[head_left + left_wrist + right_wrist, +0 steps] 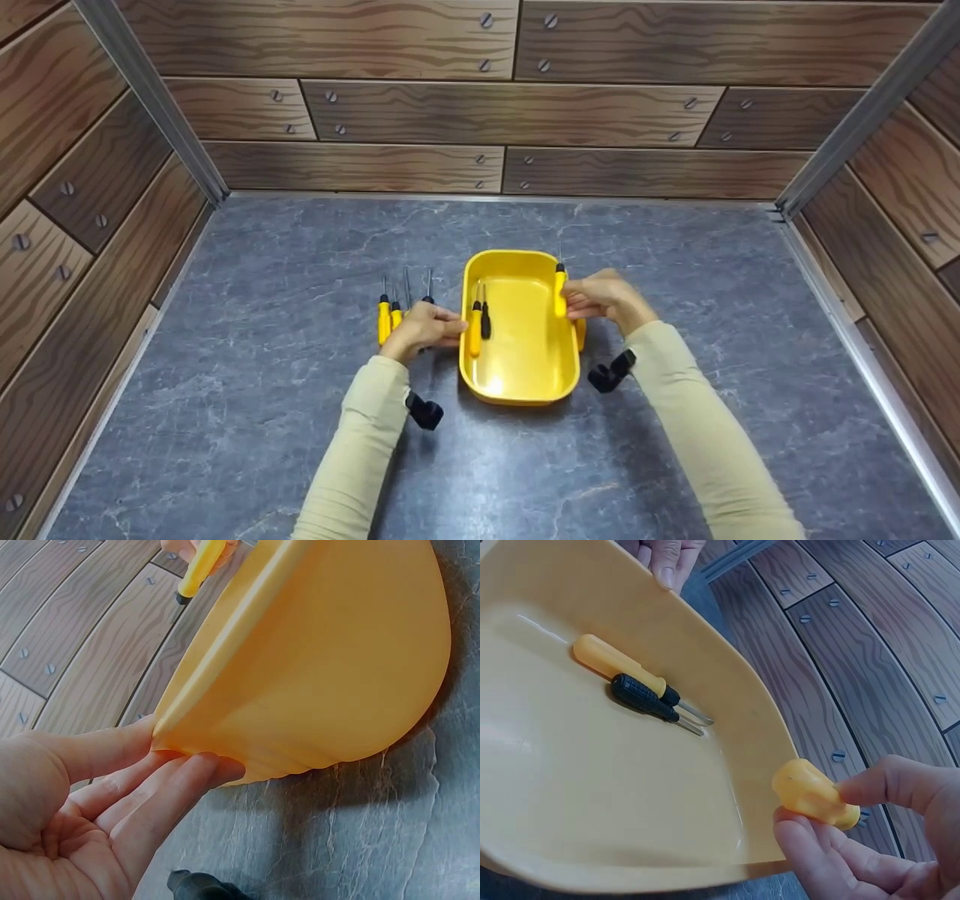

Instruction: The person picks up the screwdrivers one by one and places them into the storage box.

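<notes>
A yellow plastic bin stands in the middle of the table. My left hand pinches its left rim between thumb and fingers, as the left wrist view shows up close. My right hand holds a yellow-handled screwdriver by its handle over the right rim, with the shaft pointing away from me. Inside the bin, against the left wall, lie a yellow-handled screwdriver and a smaller black-handled screwdriver, side by side.
Left of the bin lie several screwdrivers, partly hidden by my left hand. A yellow piece shows beside the bin's right side, its kind unclear. Wood-patterned walls enclose the grey marbled table at the back and sides.
</notes>
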A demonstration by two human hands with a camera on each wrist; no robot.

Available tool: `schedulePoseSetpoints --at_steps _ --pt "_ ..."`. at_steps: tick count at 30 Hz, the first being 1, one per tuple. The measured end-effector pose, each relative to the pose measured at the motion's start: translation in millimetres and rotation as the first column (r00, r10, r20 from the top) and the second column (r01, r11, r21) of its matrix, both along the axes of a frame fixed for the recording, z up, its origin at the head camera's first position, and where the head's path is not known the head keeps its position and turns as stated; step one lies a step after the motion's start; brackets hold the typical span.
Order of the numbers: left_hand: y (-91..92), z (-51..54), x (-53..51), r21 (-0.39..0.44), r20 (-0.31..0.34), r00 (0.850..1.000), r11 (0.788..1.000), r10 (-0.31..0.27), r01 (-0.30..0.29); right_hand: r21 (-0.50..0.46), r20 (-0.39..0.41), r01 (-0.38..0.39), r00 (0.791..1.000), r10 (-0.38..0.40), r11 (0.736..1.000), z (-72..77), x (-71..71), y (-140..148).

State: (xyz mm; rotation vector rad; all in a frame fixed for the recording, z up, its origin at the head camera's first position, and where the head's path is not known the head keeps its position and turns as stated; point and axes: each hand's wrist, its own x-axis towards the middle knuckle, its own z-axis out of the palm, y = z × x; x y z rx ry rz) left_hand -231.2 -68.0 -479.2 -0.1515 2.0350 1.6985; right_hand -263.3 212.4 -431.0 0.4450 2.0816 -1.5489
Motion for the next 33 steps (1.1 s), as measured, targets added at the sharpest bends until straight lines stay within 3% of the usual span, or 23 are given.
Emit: schedulePoseSetpoints --at_steps 26,33 --pt "-0.5 -0.9 -0.7 -0.003 -0.015 1.000 1.000 -0.017 0.017 0.004 0.010 -0.005 1.000 0.005 1.000 -0.5 -0.1 -22" --pt "-0.3 -1.3 -0.1 0.031 -0.033 0.999 0.999 -0.016 0.017 0.006 0.013 -0.011 1.000 0.011 1.000 -2.4 0.9 -29"
